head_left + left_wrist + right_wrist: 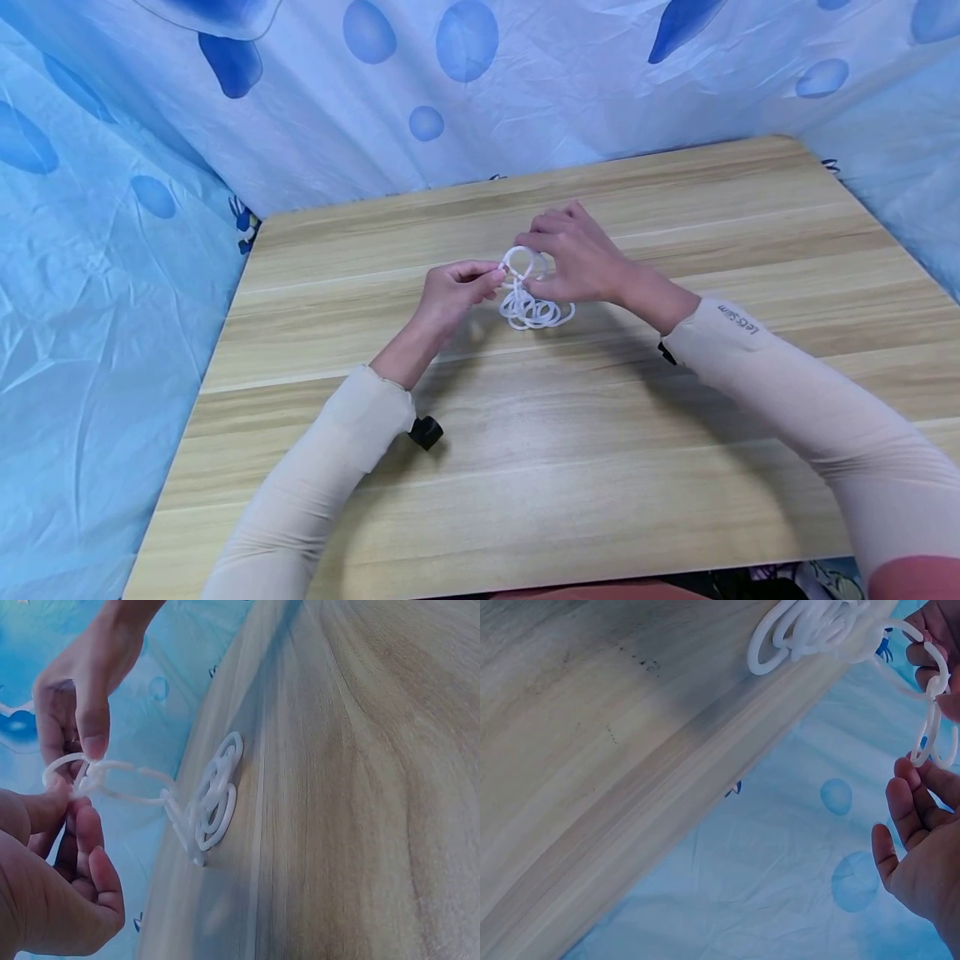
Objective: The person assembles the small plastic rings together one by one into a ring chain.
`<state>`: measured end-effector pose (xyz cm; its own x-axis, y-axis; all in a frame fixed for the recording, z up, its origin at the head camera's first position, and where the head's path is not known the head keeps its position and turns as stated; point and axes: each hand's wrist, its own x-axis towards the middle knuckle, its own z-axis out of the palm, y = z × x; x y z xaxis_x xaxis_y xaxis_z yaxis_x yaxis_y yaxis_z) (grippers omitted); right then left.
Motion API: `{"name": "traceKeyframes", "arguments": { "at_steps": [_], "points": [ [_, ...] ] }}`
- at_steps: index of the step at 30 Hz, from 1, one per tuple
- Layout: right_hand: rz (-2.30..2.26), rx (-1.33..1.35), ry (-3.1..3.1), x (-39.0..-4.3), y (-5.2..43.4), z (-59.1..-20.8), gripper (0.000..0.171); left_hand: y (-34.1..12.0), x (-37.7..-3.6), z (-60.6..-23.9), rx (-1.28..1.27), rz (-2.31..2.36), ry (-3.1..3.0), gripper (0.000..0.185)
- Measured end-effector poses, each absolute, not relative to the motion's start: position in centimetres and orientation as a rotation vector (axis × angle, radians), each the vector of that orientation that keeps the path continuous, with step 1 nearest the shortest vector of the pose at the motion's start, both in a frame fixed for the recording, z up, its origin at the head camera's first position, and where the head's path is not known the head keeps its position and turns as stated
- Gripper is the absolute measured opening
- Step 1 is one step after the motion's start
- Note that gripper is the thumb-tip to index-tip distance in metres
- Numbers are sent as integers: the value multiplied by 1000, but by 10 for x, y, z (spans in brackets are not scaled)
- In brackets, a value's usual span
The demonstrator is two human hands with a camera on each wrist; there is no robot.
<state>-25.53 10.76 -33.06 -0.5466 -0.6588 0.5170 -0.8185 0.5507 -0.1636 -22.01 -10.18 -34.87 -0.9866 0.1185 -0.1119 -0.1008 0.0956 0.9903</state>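
A chain of white plastic ring links (pixel 534 313) hangs from both hands, its lower part heaped on the table. My left hand (pixel 454 293) pinches a link between thumb and index finger at the left side of the raised loop. My right hand (pixel 576 257) arches over from the right and pinches the upper end, thumb below and fingers above. In the left wrist view, the right thumb presses on a link (pixel 66 759) just above the left fingertips. In the right wrist view, a narrow link (pixel 922 742) meets the right fingertips, and the right thumb is hidden.
The hands work over the far middle of a wood-grain table (pixel 480 492). A blue sheet (pixel 315 108) with a bubble pattern hangs behind the table and along its left side. A black wrist camera (pixel 426 432) sticks out from the left sleeve, near the tabletop.
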Motion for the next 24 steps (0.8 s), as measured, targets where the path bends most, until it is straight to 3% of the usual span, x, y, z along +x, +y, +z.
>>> {"name": "traceKeyframes", "arguments": {
  "at_steps": [10, 24],
  "points": [
    [555, 1197, -2419, -254, 109, -332, 36, -102, -222, -349, -36, 2037, 2240, 27],
    [663, 1251, -2528, -252, 107, -331, 29, -98, -222, -353, 183, 1978, 2317, 18]
  ]
}}
